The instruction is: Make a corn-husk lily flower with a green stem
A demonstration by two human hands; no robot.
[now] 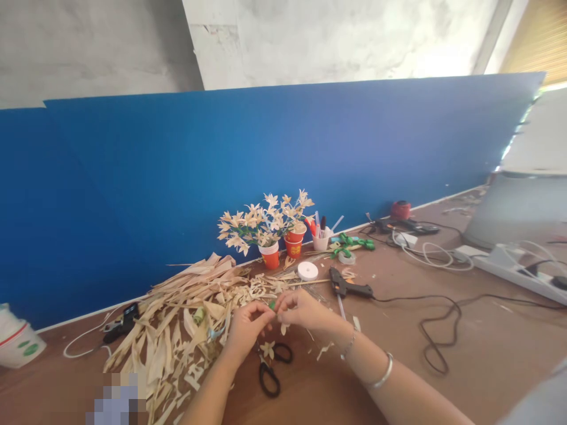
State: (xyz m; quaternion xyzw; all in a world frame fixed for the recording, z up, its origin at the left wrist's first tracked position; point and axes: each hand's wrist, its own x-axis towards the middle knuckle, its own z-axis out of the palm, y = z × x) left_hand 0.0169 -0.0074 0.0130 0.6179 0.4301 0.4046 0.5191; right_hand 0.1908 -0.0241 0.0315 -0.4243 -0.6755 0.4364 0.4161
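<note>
Over the near middle of the table, my left hand (248, 327) and my right hand (305, 310) meet, fingertips pinched close together. Between them shows a small green strip (271, 304), mostly hidden by the fingers. Just below the right fingertips a pale husk flower (284, 329) peeks out; whether it joins the green strip I cannot tell. Under my hands lie black-handled scissors (269, 379), with another loose husk flower (267, 350) on them. A white tape roll (308, 271) rests beyond my hands.
Dried husks (170, 330) are heaped to the left. A black glue gun (348, 286) trails its cord to a power strip (522, 271) at right. Behind stand red cups (269, 258) of husk flowers and a white pen cup (321, 241), before a blue partition (266, 147).
</note>
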